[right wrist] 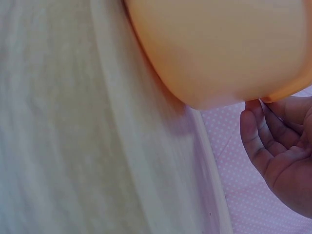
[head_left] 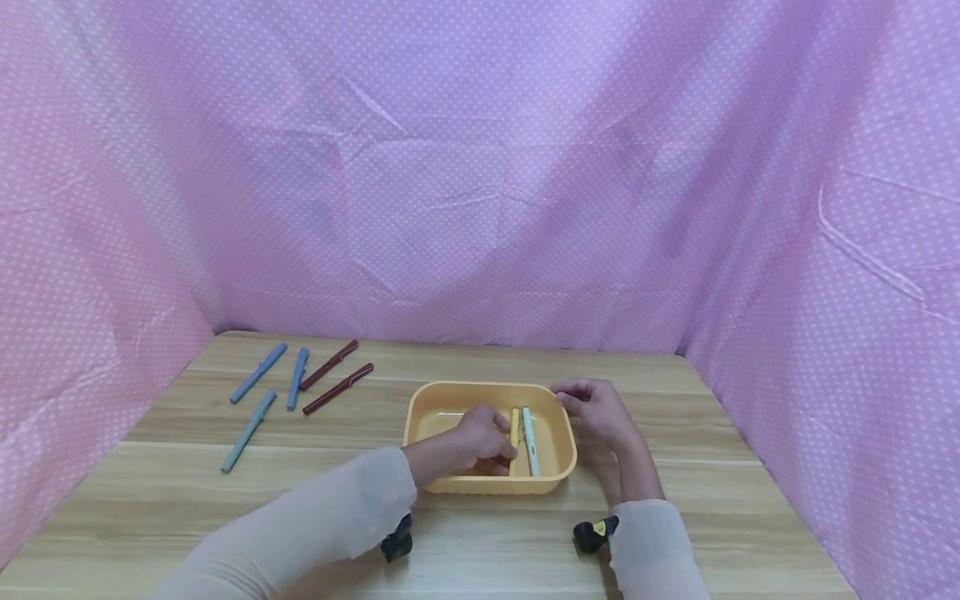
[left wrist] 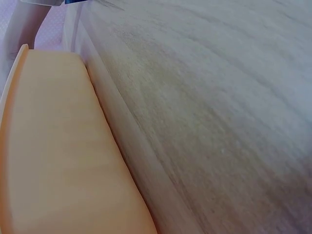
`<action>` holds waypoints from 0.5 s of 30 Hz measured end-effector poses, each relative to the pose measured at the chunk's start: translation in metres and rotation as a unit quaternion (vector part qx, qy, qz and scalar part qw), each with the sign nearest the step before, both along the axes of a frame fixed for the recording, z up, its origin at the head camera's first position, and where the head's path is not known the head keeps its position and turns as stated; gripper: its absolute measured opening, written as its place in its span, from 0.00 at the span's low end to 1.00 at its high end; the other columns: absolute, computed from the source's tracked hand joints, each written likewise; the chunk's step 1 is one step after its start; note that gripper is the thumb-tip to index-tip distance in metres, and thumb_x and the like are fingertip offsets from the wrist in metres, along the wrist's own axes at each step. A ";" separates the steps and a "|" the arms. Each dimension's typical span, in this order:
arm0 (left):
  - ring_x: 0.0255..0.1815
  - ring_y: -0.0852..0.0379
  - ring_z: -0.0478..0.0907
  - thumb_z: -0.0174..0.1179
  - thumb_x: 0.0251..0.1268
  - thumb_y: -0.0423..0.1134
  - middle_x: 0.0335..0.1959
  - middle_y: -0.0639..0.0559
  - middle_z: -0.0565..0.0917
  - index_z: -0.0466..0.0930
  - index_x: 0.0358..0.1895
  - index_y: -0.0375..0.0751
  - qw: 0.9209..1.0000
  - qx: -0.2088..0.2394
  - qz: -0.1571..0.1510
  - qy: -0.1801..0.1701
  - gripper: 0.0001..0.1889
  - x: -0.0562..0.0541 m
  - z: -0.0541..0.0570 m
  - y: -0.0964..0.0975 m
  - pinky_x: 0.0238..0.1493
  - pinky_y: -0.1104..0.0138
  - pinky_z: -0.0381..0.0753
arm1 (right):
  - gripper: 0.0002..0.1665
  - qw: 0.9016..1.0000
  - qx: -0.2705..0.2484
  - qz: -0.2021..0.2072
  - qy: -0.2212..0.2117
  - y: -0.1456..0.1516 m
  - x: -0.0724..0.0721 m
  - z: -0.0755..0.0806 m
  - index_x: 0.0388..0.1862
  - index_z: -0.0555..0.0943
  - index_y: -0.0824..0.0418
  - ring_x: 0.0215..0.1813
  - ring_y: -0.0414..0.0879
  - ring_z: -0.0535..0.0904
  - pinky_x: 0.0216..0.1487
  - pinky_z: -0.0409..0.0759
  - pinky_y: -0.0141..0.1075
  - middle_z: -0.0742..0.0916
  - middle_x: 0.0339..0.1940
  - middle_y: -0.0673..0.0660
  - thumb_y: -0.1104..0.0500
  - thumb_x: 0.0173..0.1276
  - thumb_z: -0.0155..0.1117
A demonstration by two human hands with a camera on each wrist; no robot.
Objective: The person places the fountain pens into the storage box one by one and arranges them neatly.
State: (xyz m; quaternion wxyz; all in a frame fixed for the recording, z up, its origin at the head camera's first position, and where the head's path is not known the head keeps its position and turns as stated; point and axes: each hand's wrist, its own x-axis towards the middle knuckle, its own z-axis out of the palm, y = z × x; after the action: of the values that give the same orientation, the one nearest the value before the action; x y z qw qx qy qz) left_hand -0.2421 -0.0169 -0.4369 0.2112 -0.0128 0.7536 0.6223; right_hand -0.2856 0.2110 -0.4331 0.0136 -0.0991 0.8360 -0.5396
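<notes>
My left hand (head_left: 483, 437) reaches into a yellow plastic box (head_left: 491, 485), its fingers and thumb pinching a yellow pen (head_left: 514, 421). Just right of that pen, a pale mint pen (head_left: 531, 442) lies lengthwise on the box floor. At the box's back right corner, my right hand (head_left: 596, 408) grips the rim between thumb and fingers. In the right wrist view the fingertips of the right hand (right wrist: 282, 141) meet the box wall (right wrist: 219, 48) under its lip. The left wrist view has the box's outer side (left wrist: 63, 141) but not the left hand.
Left of the box lie two blue pens (head_left: 258, 373), a grey-green pen (head_left: 249, 431) and two dark red pens (head_left: 339, 389) on the wooden table (head_left: 360, 517). Pink dotted cloth (head_left: 450, 167) hangs behind the table and along both sides.
</notes>
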 end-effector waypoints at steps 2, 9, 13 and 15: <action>0.22 0.51 0.82 0.66 0.54 0.15 0.29 0.38 0.82 0.72 0.51 0.28 1.000 0.003 0.001 -0.002 0.21 0.000 0.000 0.001 0.21 0.65 0.87 | 0.13 1.000 0.002 -0.002 -0.001 0.000 0.000 0.001 0.53 0.84 0.71 0.45 0.51 0.88 0.53 0.86 0.42 0.89 0.47 0.64 0.65 0.76 0.62; 0.22 0.50 0.83 0.65 0.55 0.14 0.29 0.37 0.82 0.72 0.53 0.26 1.000 0.005 0.003 0.002 0.22 0.002 0.003 0.004 0.22 0.65 0.87 | 0.13 1.000 0.005 -0.001 -0.002 -0.002 0.002 0.004 0.53 0.84 0.72 0.46 0.52 0.88 0.53 0.87 0.43 0.89 0.47 0.65 0.65 0.76 0.61; 0.21 0.50 0.82 0.64 0.55 0.14 0.28 0.37 0.82 0.72 0.53 0.26 1.000 0.011 0.007 -0.004 0.22 0.003 0.004 0.005 0.22 0.64 0.87 | 0.14 1.000 0.008 -0.003 -0.006 -0.002 0.002 0.003 0.54 0.84 0.72 0.47 0.53 0.88 0.53 0.86 0.44 0.89 0.48 0.65 0.64 0.77 0.61; 0.21 0.50 0.82 0.64 0.55 0.14 0.29 0.36 0.82 0.71 0.54 0.25 1.000 0.018 0.008 -0.008 0.23 0.003 0.004 0.005 0.23 0.64 0.88 | 0.14 1.000 0.009 -0.005 -0.008 -0.002 0.002 0.003 0.54 0.84 0.72 0.47 0.52 0.88 0.53 0.86 0.42 0.89 0.48 0.65 0.64 0.77 0.61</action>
State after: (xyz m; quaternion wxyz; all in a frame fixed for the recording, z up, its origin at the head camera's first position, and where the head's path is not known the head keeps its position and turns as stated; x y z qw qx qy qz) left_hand -0.2391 -0.0115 -0.4328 0.2127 -0.0204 0.7404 0.6373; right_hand -0.2840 0.2089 -0.4297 0.0183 -0.0903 0.8410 -0.5332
